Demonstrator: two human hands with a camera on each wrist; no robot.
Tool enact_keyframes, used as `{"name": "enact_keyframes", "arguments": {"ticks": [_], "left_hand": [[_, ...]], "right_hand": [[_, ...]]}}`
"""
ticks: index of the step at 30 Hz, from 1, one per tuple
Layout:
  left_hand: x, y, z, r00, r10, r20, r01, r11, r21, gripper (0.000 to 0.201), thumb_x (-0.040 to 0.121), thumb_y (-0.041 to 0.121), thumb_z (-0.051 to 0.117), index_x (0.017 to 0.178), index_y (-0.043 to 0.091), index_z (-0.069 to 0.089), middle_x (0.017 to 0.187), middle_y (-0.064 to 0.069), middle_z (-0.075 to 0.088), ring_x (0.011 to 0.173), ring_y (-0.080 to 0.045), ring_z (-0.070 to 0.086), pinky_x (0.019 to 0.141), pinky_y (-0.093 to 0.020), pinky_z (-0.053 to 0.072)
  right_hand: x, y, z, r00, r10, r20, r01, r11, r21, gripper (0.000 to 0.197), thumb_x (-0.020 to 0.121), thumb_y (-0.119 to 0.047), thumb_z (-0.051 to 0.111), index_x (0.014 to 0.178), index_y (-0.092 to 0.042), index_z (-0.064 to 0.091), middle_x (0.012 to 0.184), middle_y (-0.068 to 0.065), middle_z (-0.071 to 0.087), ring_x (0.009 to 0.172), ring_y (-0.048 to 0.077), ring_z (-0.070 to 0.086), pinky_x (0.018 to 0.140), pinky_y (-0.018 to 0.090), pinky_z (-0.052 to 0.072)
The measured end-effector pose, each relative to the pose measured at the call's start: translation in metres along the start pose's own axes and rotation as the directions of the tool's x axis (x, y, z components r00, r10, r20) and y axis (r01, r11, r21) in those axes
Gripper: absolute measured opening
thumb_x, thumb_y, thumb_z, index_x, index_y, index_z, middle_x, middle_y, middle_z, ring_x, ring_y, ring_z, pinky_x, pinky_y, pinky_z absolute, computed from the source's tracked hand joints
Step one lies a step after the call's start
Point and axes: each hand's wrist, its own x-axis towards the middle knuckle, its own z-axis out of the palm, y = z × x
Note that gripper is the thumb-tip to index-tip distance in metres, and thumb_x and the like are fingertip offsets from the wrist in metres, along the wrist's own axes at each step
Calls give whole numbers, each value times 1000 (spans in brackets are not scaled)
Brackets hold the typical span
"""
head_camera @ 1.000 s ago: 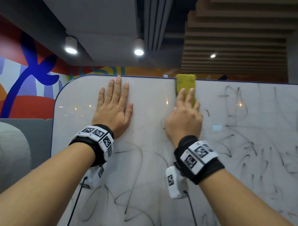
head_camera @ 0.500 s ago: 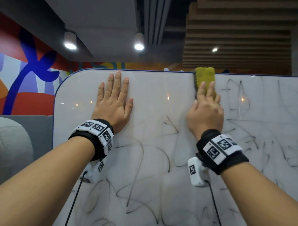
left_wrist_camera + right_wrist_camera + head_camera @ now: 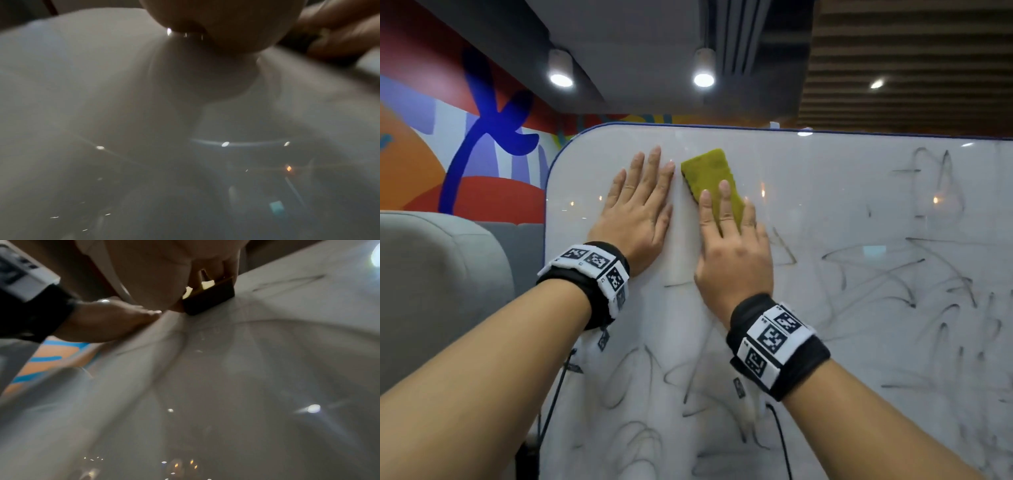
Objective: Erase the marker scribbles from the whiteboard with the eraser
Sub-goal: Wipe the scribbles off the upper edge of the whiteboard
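Observation:
The whiteboard [image 3: 825, 192] carries black marker scribbles [image 3: 887, 274] over its right and lower parts. A yellow-green eraser [image 3: 710, 178] lies tilted on the board near its top left. My right hand [image 3: 732, 246] holds it against the board, fingers laid along its top and thumb at its side. In the right wrist view the eraser [image 3: 209, 296] shows its dark underside on the board. My left hand [image 3: 638, 212] rests flat and spread on the board just left of the eraser, holding nothing. The left wrist view is blurred and shows only my palm [image 3: 226, 24] on the board.
The board's blue-trimmed top edge [image 3: 722, 126] runs just above the eraser. A grey upholstered seat [image 3: 434, 291] stands left of the board, with a painted mural wall [image 3: 482, 144] behind it. Thin cables [image 3: 558, 394] hang from both wrist cameras.
My right hand has slid the eraser left and down from the board's top edge until it sits beside my left hand. The left hand stays flat on the board.

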Motion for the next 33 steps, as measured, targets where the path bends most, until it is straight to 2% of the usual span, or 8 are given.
{"name": "enact_keyframes", "arguments": {"ticks": [5, 9, 12, 15, 20, 25, 28, 33], "left_hand": [[-50, -32, 11, 997, -70, -37, 71, 997, 30, 60, 103, 44, 17, 158, 25, 6, 166, -5, -6, 152, -19, -7, 121, -30, -14], [-55, -32, 18, 993, -104, -56, 106, 994, 28, 60, 102, 44, 15, 158, 27, 3, 166, -3, -7, 152, -18, -9, 121, -34, -13], [-53, -28, 22, 992, -111, -62, 114, 993, 33, 60, 102, 43, 15, 158, 26, 3, 166, -4, -6, 152, -19, -9, 122, -36, -11], [-53, -27, 22, 991, -109, -76, 113, 993, 39, 59, 102, 42, 16, 158, 26, 5, 166, -5, -4, 152, -21, -6, 122, -37, -9], [-55, -27, 21, 992, -94, -90, 99, 994, 52, 59, 103, 41, 19, 158, 24, 7, 166, -6, -2, 153, -21, -4, 122, -36, -8], [-56, -27, 21, 991, -102, -91, 107, 993, 51, 59, 103, 39, 19, 158, 25, 4, 166, -5, -5, 152, -20, -7, 121, -34, -13], [-55, -25, 24, 988, -117, -99, 122, 991, 47, 60, 102, 40, 18, 158, 25, 3, 166, -4, -6, 152, -21, -7, 121, -35, -12], [-54, -25, 26, 989, -108, -102, 113, 992, 52, 60, 102, 41, 18, 158, 24, 6, 166, -6, -2, 153, -22, -4, 121, -36, -10]], "right_hand": [[0, 46, -6, 989, 148, -19, -147, 989, 34, 68, 84, -16, 54, 151, -14, 41, 157, 13, 36, 132, 47, 47, 96, 51, 47], [-5, 33, -1, 966, 255, -41, -253, 966, 51, 65, 88, -15, 46, 152, -11, 38, 158, 17, 33, 130, 50, 46, 96, 54, 46], [-27, -8, 9, 987, 151, -60, -148, 987, 58, 70, 84, -12, 55, 152, -11, 38, 159, 16, 32, 134, 49, 43, 101, 53, 44], [-52, -45, 16, 999, 14, -37, -11, 996, 84, 68, 85, -13, 45, 152, -14, 39, 160, 13, 31, 138, 47, 40, 105, 53, 42], [-56, -30, 14, 997, -73, -9, 73, 994, 85, 73, 81, -13, 53, 152, -18, 40, 160, 9, 32, 139, 43, 40, 107, 50, 39], [-29, 35, 3, 982, 190, -18, -188, 979, 72, 71, 85, -13, 58, 153, -16, 37, 160, 12, 31, 136, 46, 42, 99, 53, 46], [-19, 30, 3, 953, 300, -31, -297, 952, 74, 67, 87, -11, 52, 152, -13, 38, 159, 16, 31, 132, 51, 43, 96, 56, 46], [-33, -39, 12, 990, 133, -39, -130, 988, 83, 72, 81, -17, 48, 152, -13, 40, 159, 15, 32, 135, 47, 43, 105, 53, 42]]}}
